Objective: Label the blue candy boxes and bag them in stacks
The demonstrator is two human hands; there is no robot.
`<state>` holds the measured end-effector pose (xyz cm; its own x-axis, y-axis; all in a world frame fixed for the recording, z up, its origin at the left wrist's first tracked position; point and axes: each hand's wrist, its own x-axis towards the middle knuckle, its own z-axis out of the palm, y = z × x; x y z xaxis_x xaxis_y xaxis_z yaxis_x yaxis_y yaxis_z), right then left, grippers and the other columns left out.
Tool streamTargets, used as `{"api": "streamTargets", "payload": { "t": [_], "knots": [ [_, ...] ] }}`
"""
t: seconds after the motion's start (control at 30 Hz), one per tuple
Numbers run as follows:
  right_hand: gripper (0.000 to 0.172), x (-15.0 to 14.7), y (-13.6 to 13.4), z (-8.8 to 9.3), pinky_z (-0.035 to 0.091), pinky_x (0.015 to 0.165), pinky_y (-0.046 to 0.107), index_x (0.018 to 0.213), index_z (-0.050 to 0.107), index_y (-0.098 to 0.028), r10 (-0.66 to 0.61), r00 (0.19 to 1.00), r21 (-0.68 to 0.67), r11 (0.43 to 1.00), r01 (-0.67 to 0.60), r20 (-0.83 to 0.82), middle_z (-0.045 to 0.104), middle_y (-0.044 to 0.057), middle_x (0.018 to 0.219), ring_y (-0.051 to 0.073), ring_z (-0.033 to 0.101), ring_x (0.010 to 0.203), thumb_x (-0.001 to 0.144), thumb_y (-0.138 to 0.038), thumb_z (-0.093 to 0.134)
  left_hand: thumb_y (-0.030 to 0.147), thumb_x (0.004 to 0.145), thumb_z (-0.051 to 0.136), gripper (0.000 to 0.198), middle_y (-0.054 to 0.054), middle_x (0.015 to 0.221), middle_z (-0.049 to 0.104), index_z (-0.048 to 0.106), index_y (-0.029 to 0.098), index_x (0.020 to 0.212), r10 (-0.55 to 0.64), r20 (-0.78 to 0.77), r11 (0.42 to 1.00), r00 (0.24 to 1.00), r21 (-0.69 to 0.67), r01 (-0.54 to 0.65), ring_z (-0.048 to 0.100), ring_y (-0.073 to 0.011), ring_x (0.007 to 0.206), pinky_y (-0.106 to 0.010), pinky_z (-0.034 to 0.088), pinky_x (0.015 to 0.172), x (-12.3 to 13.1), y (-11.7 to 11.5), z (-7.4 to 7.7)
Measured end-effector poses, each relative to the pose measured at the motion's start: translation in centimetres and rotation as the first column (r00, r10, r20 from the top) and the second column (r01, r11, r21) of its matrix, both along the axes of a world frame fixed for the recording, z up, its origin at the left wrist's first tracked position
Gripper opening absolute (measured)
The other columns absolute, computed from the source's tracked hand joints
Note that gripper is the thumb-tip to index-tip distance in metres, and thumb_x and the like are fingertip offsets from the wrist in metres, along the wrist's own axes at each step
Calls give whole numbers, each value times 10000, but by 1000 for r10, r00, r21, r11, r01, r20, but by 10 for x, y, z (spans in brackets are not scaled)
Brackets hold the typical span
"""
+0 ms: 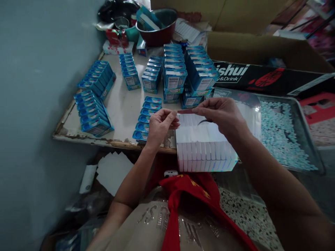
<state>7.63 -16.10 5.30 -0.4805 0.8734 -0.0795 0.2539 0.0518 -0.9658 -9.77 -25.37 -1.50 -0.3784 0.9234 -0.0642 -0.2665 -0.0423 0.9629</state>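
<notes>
Nearest me is one red knotted cloth over a beige shirt. Beyond it, my two bare hands meet at one thin, dark reddish strip: the left hand pinches one end between thumb and fingers, the right hand pinches the other. One dark curved sliver shows under my right fingers; I cannot tell whether it belongs to the strip. The strip is above the far edge of one block of white, shimmering boxes, packed too tightly for me to count surely.

Beside my left hand I count about six blue blister-topped packs in one overlapping row. To the right, one grey metal tray bears pale-blue small pieces, beyond counting. Farther across the worn white table stand six groups of blue printed cartons: two at left, two in the middle, two taller stacks. Behind are one large black-sided cardboard box and one dark red metal bowl.
</notes>
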Motion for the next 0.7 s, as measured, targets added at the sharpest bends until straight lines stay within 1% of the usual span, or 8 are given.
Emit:
{"api": "streamTargets", "payload": {
  "t": [0.1,0.2,0.3,0.4,0.47,0.53,0.6,0.7],
  "knots": [
    [354,-20,1,-13,328,457,279,652,696,-242,-15,1000,-5,1000,15,-24,590,-3,581,107,421,504,677,-521,913,601,810,839,426,-10,704,699,682,206,797,-23,-195,999,981,-40,16,631,-120,588,-249,535,568,-30,-7,7],
    [287,-58,6,-33,310,476,277,666,702,-216,-22,999,-18,1000,21,-39,515,-34,526,97,389,488,701,-453,859,517,830,834,337,-16,655,657,721,206,769,-36,-388,994,921,-109,-7,566,-128,562,-273,467,539,-78,-1,10],
    [256,-106,20,-55,312,512,277,649,688,-191,-40,999,21,999,40,-10,474,-45,508,97,394,502,732,-408,797,409,810,837,276,-30,615,617,717,195,682,-70,-489,983,869,-180,-23,508,-127,542,-298,401,535,-132,21,8],
    [247,-145,39,-77,308,540,285,644,705,-175,-88,993,127,989,77,83,496,-31,506,113,435,530,746,-394,757,346,765,846,280,-28,571,567,680,194,599,-150,-490,964,859,-264,18,446,-110,522,-304,349,552,-174,48,0],
    [250,-161,49,-89,317,557,294,658,730,-166,-105,983,180,981,78,147,526,-20,513,131,476,553,741,-401,756,332,724,861,284,-21,551,533,664,197,571,-199,-481,949,854,-311,46,413,-101,516,-304,318,557,-192,64,-7],
    [255,-169,54,-97,325,571,303,671,751,-160,-112,973,205,976,71,200,558,-9,529,149,515,576,736,-407,757,354,684,881,311,-18,538,506,646,201,548,-246,-477,934,844,-348,76,397,-104,515,-307,305,560,-202,74,-13],
    [260,-171,55,-101,324,577,309,677,763,-157,-125,962,216,974,72,244,577,0,539,162,541,591,737,-410,756,391,664,895,342,-21,539,495,639,204,538,-290,-473,921,832,-374,108,395,-111,523,-318,311,569,-207,80,-19],
    [264,-173,54,-102,319,580,314,681,767,-157,-147,948,229,970,82,281,588,7,546,169,560,599,751,-411,750,387,687,882,327,-25,557,496,649,203,550,-308,-459,915,834,-384,126,404,-114,537,-330,312,589,-211,82,-26]
  ]
}}
